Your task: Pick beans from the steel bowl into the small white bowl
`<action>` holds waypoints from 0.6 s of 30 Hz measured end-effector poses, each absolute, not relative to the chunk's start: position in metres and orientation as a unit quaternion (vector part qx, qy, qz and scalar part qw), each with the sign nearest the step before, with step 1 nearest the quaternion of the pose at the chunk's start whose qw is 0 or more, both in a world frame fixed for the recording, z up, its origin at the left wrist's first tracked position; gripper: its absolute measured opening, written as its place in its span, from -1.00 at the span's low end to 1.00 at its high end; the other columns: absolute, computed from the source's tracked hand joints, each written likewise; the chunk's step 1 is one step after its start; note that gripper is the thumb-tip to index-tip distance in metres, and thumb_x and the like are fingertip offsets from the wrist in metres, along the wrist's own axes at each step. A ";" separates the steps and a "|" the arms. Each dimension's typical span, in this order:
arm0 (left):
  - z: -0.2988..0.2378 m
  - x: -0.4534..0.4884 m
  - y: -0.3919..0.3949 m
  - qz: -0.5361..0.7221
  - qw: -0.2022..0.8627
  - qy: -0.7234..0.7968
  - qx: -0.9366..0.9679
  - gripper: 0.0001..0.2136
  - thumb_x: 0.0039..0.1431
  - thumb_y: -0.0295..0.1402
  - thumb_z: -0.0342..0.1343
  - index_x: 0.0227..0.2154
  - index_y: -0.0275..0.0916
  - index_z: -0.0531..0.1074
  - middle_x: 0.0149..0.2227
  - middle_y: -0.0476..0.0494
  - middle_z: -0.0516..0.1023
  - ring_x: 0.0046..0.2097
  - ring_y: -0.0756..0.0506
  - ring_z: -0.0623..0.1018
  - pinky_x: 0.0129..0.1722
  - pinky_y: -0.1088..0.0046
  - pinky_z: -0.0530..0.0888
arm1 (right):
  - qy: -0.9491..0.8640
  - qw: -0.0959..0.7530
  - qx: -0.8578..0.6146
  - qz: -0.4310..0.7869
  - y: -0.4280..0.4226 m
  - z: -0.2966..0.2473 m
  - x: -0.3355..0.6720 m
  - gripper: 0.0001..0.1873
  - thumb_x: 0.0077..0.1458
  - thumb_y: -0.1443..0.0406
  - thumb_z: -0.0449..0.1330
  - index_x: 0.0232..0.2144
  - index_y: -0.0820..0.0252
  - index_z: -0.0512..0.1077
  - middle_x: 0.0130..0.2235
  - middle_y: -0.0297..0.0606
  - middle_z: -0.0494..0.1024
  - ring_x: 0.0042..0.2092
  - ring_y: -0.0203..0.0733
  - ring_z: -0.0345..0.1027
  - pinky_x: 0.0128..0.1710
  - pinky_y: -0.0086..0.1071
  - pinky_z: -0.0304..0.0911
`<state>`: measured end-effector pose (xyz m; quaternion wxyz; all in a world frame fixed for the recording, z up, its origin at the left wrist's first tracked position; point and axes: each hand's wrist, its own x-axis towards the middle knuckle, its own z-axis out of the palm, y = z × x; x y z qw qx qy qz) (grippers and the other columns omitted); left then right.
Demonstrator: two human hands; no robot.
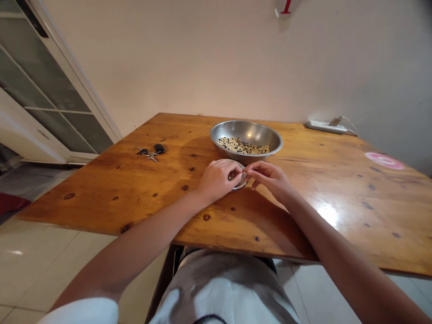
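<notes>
Forearms (141,238) stretch across the tabletop (84,198), left hand (216,181) curled round a small dish (241,185), right hand (268,177) pinching something tiny above it, steel bowl (246,132) of grains (243,145) just beyond, and one careless knock could tip that dish and scatter everything!

**Hands hide the small dish**

The left hand (216,180) covers most of a small round dish (240,185), leaving its contents only a few dark specks. Anything between the fingers (251,170) of the right hand (270,180) is too small to tell. The grains (243,145) in the steel bowl (246,130) are too small to name. The top edge cuts off a red mark (286,6) on the wall (168,58); the left edge cuts off a red object (10,202) on the floor (33,270).
</notes>
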<state>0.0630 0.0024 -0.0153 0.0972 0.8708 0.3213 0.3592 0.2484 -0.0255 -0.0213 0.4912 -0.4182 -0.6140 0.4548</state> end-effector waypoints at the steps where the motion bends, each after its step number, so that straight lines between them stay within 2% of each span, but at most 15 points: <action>1: -0.015 0.063 0.002 0.360 0.096 0.320 0.871 -0.93 0.15 -0.37 0.07 -0.41 -0.21 0.41 -0.30 0.00 0.57 -0.19 -0.05 0.51 -0.20 0.40 0.30 | -0.613 0.493 -0.419 0.454 -0.026 -0.021 0.248 -0.77 -0.03 0.16 0.30 -0.39 0.19 0.45 -0.42 -0.29 0.50 -0.35 -0.26 0.42 -0.52 -0.47 0.37; 10: -0.014 0.063 0.002 0.343 0.091 0.326 0.876 -0.88 0.09 -0.33 0.11 -0.30 -0.21 0.41 -0.27 -0.03 0.56 -0.19 -0.08 0.49 -0.15 0.36 0.33 | -0.616 0.505 -0.409 0.445 -0.027 -0.021 0.247 -0.80 0.00 0.18 0.28 -0.37 0.18 0.43 -0.37 -0.30 0.49 -0.36 -0.30 0.42 -0.51 -0.48 0.37; 18: -0.015 0.062 0.006 0.361 0.083 0.321 0.872 -0.95 0.11 -0.39 0.10 -0.43 -0.22 0.43 -0.34 0.01 0.57 -0.24 -0.06 0.48 -0.21 0.38 0.31 | -0.634 0.515 -0.406 0.411 -0.029 -0.021 0.243 -0.78 0.02 0.17 0.27 -0.34 0.19 0.42 -0.43 -0.31 0.49 -0.39 -0.28 0.41 -0.52 -0.46 0.34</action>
